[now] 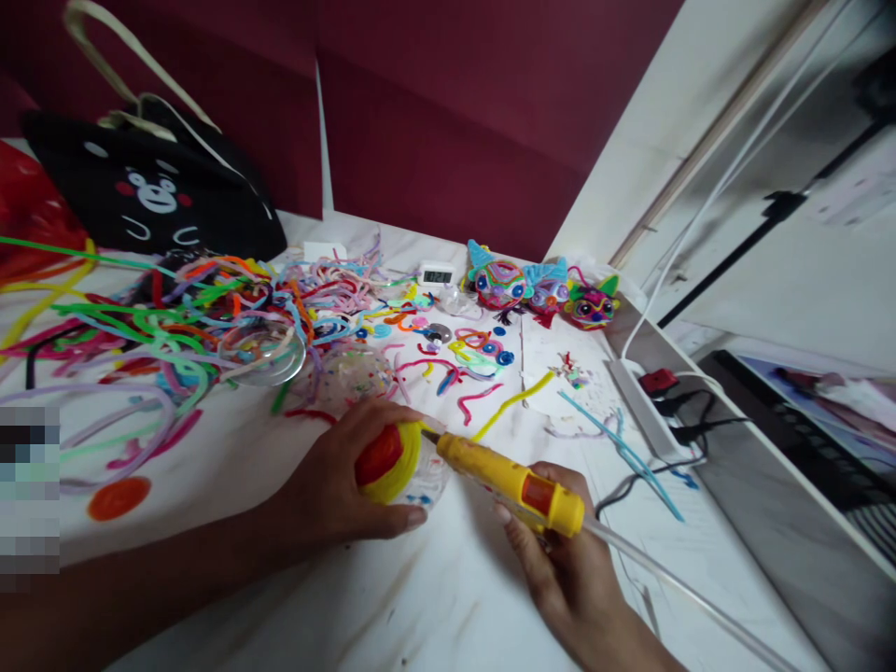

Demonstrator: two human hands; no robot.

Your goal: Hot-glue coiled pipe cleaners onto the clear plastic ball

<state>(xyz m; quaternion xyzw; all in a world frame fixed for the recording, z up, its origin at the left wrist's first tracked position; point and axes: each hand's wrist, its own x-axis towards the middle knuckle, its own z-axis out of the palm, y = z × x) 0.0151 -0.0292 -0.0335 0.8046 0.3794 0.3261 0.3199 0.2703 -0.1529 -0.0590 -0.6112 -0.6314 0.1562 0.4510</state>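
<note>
My left hand (340,467) grips a clear plastic ball (428,481), thumb below and fingers over the top. Part of the ball is covered with red and yellow pipe cleaner (399,465). In my right hand (578,569) is a yellow hot glue gun (514,481), a long glue stick (686,583) protruding from its back. Its nozzle tip is at the edge of the yellow covering, and I cannot tell whether it touches. A yellow pipe cleaner (514,406) lies on the table just behind the gun.
Many coloured pipe cleaners (175,327) heap at the left around a clear dish (262,355). Decorated balls (500,285) and a small digital clock (438,273) stand at the back. A power strip (648,411) with cords lies at right. A black bag (154,196) sits back left.
</note>
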